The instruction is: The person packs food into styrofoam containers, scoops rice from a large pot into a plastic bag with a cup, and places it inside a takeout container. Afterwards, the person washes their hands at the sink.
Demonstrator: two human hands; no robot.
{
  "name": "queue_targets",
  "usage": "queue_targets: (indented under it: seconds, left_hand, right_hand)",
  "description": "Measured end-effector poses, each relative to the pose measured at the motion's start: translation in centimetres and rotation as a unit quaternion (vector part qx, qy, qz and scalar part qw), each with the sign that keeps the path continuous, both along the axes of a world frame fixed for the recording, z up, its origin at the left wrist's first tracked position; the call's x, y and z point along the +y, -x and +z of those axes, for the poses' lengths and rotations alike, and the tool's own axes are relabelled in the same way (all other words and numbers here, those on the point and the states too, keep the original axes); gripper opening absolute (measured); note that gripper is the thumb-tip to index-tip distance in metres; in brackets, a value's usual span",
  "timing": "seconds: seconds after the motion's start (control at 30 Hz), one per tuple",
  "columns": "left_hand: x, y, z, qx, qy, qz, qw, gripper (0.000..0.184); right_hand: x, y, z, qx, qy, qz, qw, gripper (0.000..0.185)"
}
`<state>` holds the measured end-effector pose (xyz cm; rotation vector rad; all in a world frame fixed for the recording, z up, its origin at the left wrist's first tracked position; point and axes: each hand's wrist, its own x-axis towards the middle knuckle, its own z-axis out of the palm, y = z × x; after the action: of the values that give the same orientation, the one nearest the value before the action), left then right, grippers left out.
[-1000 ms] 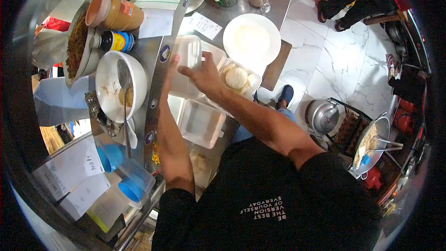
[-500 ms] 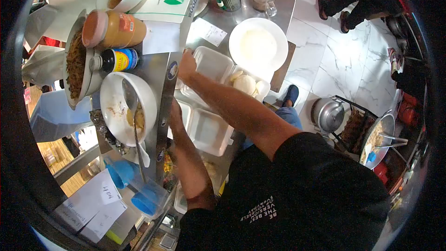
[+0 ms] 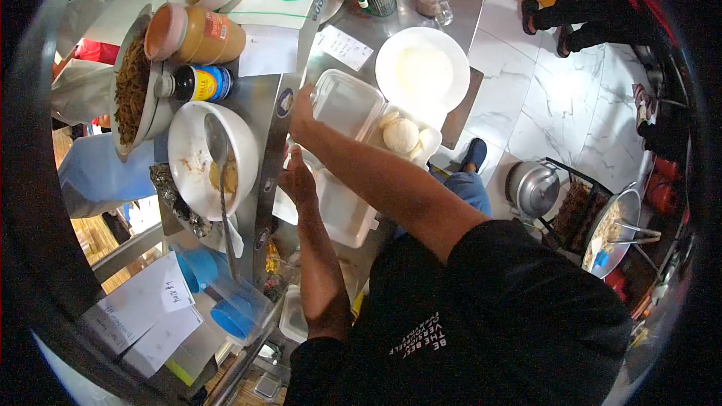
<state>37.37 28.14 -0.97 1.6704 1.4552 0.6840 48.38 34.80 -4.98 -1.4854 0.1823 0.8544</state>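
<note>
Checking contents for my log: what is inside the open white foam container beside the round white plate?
In the container: a round, pale, domed food piece and smaller pale pieces beside it. What lies beneath them is covered from view.

The right hand (image 3: 302, 116) has room toward one o'clock over the handwritten slip (image 3: 346, 46), while a steel ledge (image 3: 274, 143) blocks nine o'clock.

Glare whitens the marble floor (image 3: 519, 101) to my right and flares where the plate (image 3: 386, 68) nears the open food container (image 3: 347, 101). My black shirt (image 3: 496, 301) sinks into grainy shadow, its lettering (image 3: 421, 337) smeared; fisheye distortion curves the edges into darkness.
</note>
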Motion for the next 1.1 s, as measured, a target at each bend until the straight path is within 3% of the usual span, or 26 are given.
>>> queue_targets:
  seconds: [0.13,0.23,0.33,0.4,0.53,0.6,0.63,0.67,0.7,0.73,0.83,0.87,0.9,1.0,1.03,1.07,1.1]
  left_hand:
    - [1.4,1.6,-3.9,-0.018,-0.044,-0.043,0.998,0.024]
    - [2.4,2.1,-5.7,-0.039,0.008,-0.035,0.999,0.032]
    - [0.6,1.0,-4.7,0.130,-0.123,-0.003,0.984,0.041]
    - [2.7,3.0,-8.5,0.066,-0.093,-0.026,0.993,0.043]
    - [3.2,2.7,-7.1,0.130,-0.169,-0.202,0.956,0.042]
    - [3.7,2.4,-8.0,0.028,-0.074,-0.144,0.986,0.038]
    - [3.6,2.2,-8.2,0.055,-0.082,-0.127,0.987,0.036]
    - [3.4,2.0,-8.4,0.082,-0.090,-0.111,0.986,0.034]
    - [2.8,1.5,-7.6,0.188,-0.151,-0.108,0.965,0.031]
    - [2.2,1.0,-6.7,0.291,-0.209,-0.105,0.928,0.028]
    - [1.3,-0.9,-3.6,0.283,-0.142,-0.072,0.946,0.030]
    - [1.1,-1.2,-3.3,0.285,-0.117,-0.062,0.949,0.032]
    - [1.3,-0.7,-4.4,0.247,-0.163,-0.051,0.954,0.038]
    - [0.2,-1.5,-1.7,0.107,-0.113,-0.042,0.987,0.039]
    - [0.2,-1.5,-0.8,0.103,-0.128,-0.062,0.984,0.038]
    - [0.0,-1.5,0.2,0.106,-0.074,-0.065,0.989,0.036]
    - [-0.2,-0.9,0.2,0.130,-0.113,-0.087,0.981,0.033]
  right_hand:
    - [-0.6,-0.2,0.7,0.007,-0.058,0.011,0.998,0.054]
    - [-0.9,-0.2,1.3,0.010,-0.107,0.022,0.994,0.053]
    - [-1.4,-0.1,2.3,0.011,-0.160,0.034,0.986,0.051]
    - [-1.9,0.0,3.3,0.010,-0.204,0.046,0.978,0.050]
    - [-5.2,-0.1,6.2,-0.008,-0.280,0.094,0.955,0.049]
    - [-8.4,-0.4,7.8,-0.042,-0.260,0.133,0.955,0.048]
    - [-10.3,-0.6,8.2,-0.083,-0.201,0.172,0.961,0.046]
    - [-13.0,-0.6,8.6,-0.054,-0.235,0.147,0.959,0.038]
    - [-16.0,-0.6,8.6,-0.024,-0.270,0.122,0.955,0.036]
    - [-19.0,-0.8,8.1,-0.073,-0.208,0.145,0.965,0.035]
    - [-27.9,-1.8,5.1,-0.202,-0.048,0.128,0.970,0.032]
    - [-30.1,-1.7,2.6,-0.186,-0.037,0.064,0.980,0.036]
    - [-31.8,-1.6,1.4,-0.140,0.031,0.032,0.989,0.040]
    - [-34.6,-1.3,-0.7,-0.011,0.080,-0.031,0.996,0.036]
    - [-34.6,-1.1,-2.4,0.029,0.033,-0.027,0.999,0.035]
    - [-35.1,-0.8,-3.9,0.065,0.014,-0.004,0.998,0.035]
    - [-34.7,-0.6,-3.7,0.101,-0.005,0.020,0.995,0.035]
